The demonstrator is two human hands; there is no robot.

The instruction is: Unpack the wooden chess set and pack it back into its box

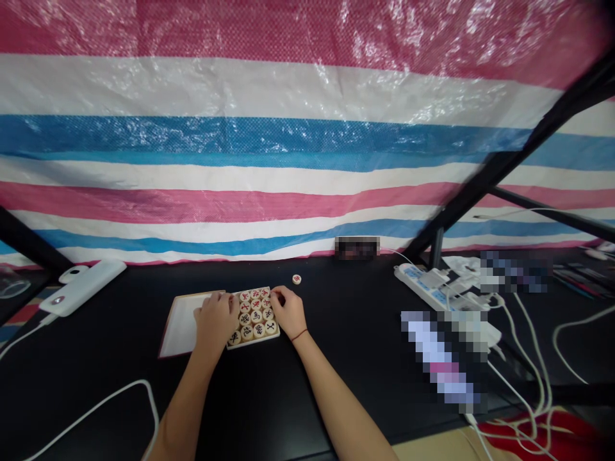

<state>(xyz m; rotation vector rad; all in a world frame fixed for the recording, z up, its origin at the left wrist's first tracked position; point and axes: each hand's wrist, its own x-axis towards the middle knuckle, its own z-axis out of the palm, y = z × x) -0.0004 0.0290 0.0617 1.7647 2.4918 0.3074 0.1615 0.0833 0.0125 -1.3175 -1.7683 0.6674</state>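
Observation:
A box [254, 346] of round pieces with red and black characters lies on the black table, its pieces [256, 316] set in rows. Its pale-lined lid [180, 328] lies open on the left. My left hand [217, 319] rests over the box's left edge and part of the lid, fingers bent, their tips partly hidden. At the box's upper right corner is my right hand [289, 310], its thumb and fingers closed at the edge pieces; what they pinch, if anything, is hidden. One loose piece [296, 279] with a red character lies beyond my right hand.
A white device [91, 289] with a cable lies at the left. On the right are a power strip [423, 286], tangled white cables and a blurred phone-like object [439, 358]. A small blurred dark object [357, 248] stands at the back by the striped sheet [288, 147].

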